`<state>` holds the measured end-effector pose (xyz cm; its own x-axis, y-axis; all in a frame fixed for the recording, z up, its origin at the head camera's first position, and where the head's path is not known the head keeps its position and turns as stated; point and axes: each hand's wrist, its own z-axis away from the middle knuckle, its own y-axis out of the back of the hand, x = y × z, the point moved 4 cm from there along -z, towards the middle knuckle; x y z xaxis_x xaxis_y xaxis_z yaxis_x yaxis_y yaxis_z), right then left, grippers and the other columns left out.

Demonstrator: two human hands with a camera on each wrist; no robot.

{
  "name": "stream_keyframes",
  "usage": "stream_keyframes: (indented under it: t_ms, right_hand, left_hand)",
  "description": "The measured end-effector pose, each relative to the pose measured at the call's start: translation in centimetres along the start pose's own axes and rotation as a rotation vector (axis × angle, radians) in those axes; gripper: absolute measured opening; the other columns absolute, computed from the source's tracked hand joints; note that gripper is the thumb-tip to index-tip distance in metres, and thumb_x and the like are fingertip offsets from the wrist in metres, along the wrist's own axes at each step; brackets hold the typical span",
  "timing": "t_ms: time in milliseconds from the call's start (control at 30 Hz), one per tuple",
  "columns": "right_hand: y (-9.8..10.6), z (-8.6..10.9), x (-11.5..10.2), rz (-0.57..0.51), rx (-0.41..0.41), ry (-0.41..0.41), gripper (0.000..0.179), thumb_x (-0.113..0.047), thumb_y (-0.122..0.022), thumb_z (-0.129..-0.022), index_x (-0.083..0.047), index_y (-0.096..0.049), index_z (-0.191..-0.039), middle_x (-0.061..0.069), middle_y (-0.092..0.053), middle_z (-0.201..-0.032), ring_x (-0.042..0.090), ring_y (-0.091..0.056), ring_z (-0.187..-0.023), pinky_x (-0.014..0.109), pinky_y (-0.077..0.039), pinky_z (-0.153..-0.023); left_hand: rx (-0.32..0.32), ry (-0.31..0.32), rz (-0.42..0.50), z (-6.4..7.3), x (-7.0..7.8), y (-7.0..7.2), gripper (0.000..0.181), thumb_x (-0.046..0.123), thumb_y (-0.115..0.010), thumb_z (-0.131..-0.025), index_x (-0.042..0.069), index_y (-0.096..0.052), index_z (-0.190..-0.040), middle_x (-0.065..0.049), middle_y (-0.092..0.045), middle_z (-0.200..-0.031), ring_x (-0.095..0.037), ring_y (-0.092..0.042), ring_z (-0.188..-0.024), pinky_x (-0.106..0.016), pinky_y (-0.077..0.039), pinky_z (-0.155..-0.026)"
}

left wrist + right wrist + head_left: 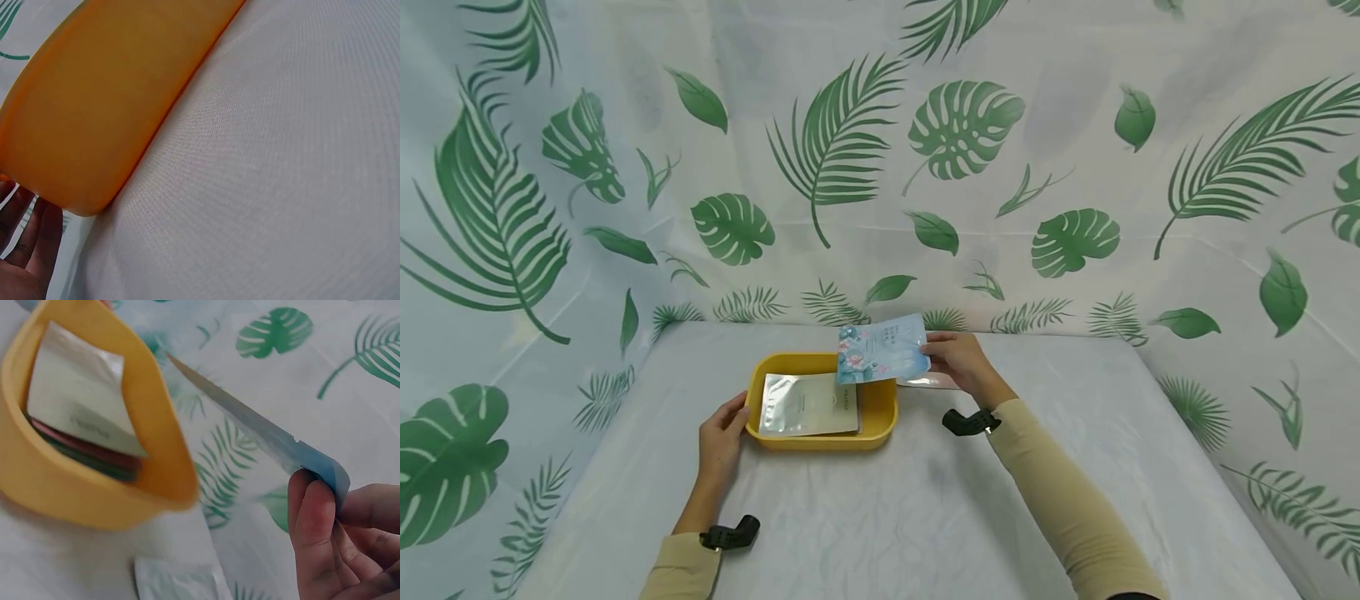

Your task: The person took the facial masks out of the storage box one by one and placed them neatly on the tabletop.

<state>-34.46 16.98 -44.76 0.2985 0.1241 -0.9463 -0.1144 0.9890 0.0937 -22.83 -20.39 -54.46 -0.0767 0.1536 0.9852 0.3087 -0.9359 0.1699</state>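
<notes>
In the head view my right hand (964,360) pinches a flat blue sachet (880,350) printed with flowers by its right end. The sachet is tilted above the right back part of a yellow plastic tub (820,444). Seen edge-on in the right wrist view, the sachet (262,431) lies between thumb and fingers. Inside the tub, a silvery-cream sachet (808,406) tops a stack; reddish and green edges show below it in the right wrist view. My left hand (721,435) touches the tub's left end, its fingers (49,240) fairly straight against the wall.
Another flat, shiny sachet (931,381) lies on the white-covered table (865,525), right of the tub and partly under my right hand. A leaf-printed curtain (865,167) rises behind the table and along both sides.
</notes>
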Motion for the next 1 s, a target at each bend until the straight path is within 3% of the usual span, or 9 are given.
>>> stream_keyframes:
  t_ms: [300, 433, 700, 1000]
  right_hand:
    - [3.0, -0.6, -0.1, 0.026, -0.019, -0.010, 0.041, -0.005, -0.059, -0.095, 0.005, -0.051, -0.134, 0.015, -0.059, -0.120, 0.013, -0.065, -0.083, 0.021, -0.058, -0.071]
    - [4.5, -1.1, 0.8, 0.007, -0.029, -0.004, 0.045, -0.005, -0.058, -0.095, 0.005, -0.048, -0.138, 0.009, -0.060, -0.113, 0.011, -0.065, -0.083, 0.020, -0.057, -0.071]
    - [8.0, -1.9, 2.7, 0.015, 0.049, -0.053, 0.048, -0.008, -0.059, -0.095, 0.005, -0.046, -0.140, -0.005, -0.064, -0.090, 0.006, -0.063, -0.077, 0.019, -0.055, -0.068]
    - [12.2, -2.0, 3.5, 0.031, 0.099, -0.061, 0.054, -0.008, -0.057, -0.096, 0.005, -0.039, -0.145, -0.011, -0.063, -0.081, 0.004, -0.061, -0.073, 0.017, -0.054, -0.066]
  left_hand:
    - [0.019, 0.006, -0.001, -0.1, -0.4, 0.0, 0.039, 0.023, -0.053, -0.101, 0.009, -0.055, -0.138, -0.010, -0.058, -0.137, 0.001, -0.054, -0.106, -0.002, -0.047, -0.081]
    - [0.024, 0.003, -0.009, -0.2, -0.5, 0.0, 0.039, 0.022, -0.053, -0.101, 0.010, -0.055, -0.138, -0.010, -0.058, -0.137, 0.001, -0.054, -0.107, -0.002, -0.046, -0.081]
    - [0.023, -0.011, 0.000, -0.1, -0.5, -0.1, 0.039, 0.022, -0.054, -0.101, 0.008, -0.055, -0.137, -0.014, -0.058, -0.137, -0.004, -0.055, -0.110, -0.002, -0.046, -0.082]
    - [0.006, -0.001, 0.021, -0.2, -0.7, -0.2, 0.039, 0.023, -0.053, -0.101, 0.009, -0.055, -0.138, -0.012, -0.056, -0.140, 0.007, -0.053, -0.105, -0.002, -0.046, -0.082]
